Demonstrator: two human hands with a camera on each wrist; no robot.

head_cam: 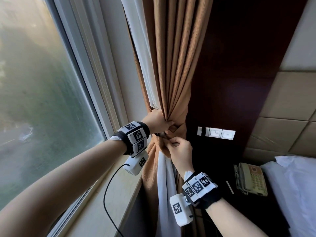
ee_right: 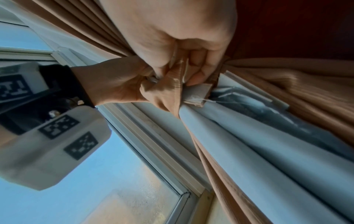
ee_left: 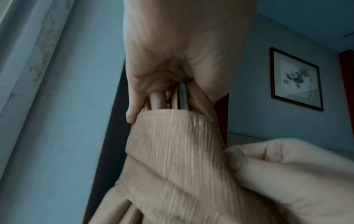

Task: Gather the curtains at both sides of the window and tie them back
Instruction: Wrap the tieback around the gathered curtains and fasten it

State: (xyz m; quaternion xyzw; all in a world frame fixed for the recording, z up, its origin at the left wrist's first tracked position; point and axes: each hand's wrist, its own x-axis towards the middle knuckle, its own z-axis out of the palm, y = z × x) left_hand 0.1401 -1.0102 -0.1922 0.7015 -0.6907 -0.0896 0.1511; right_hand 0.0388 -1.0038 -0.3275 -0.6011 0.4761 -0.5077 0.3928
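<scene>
Tan curtain [head_cam: 172,65], with its white lining, hangs bunched at the window's right edge, cinched by a matching tieback [head_cam: 179,117]. Left hand [head_cam: 159,121] clenches the gathered folds; right hand [head_cam: 179,149] pinches the tieback's end. Best to keep the bunch tight while fastening it.
</scene>
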